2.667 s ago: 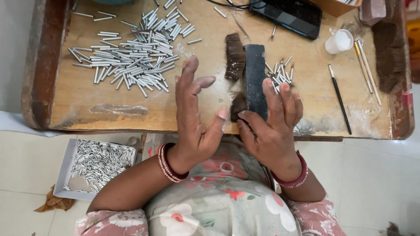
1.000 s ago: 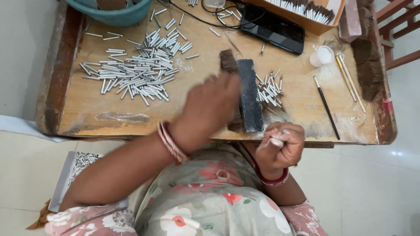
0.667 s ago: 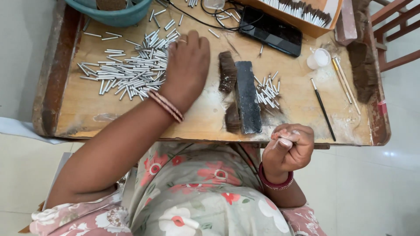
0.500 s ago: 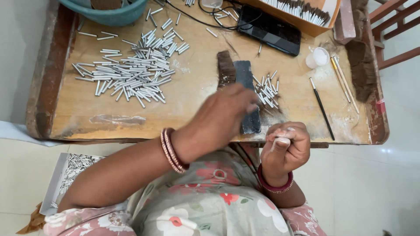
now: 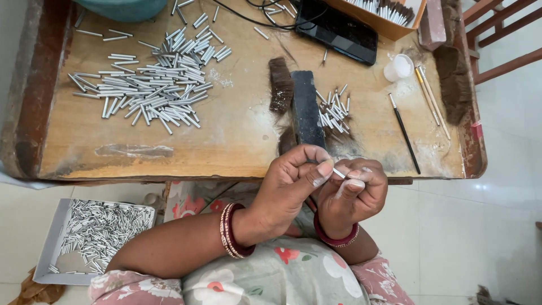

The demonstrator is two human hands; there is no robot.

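Note:
My left hand (image 5: 291, 183) and my right hand (image 5: 353, 195) meet just below the near edge of the wooden table (image 5: 237, 141). Between their fingertips they pinch a small silver metal tube (image 5: 339, 173). A dark flat block (image 5: 306, 108) lies on tufts of brown hair (image 5: 280, 85) right above my hands. A small heap of short metal tubes (image 5: 333, 107) sits to the right of the block. A large pile of longer metal tubes (image 5: 149, 85) spreads over the left part of the table.
A box of metal tubes (image 5: 93, 237) stands on the floor at lower left. On the table's right lie a thin black brush (image 5: 404, 133), two wooden sticks (image 5: 432, 101) and a white cap (image 5: 398, 66). A black tablet (image 5: 337, 29), a teal bowl (image 5: 127, 8) and an orange tray (image 5: 389, 20) sit at the back.
My left hand reached to the big tube pile, then came back to the near edge. It now meets my right hand on a small tube. The right hand stayed low.

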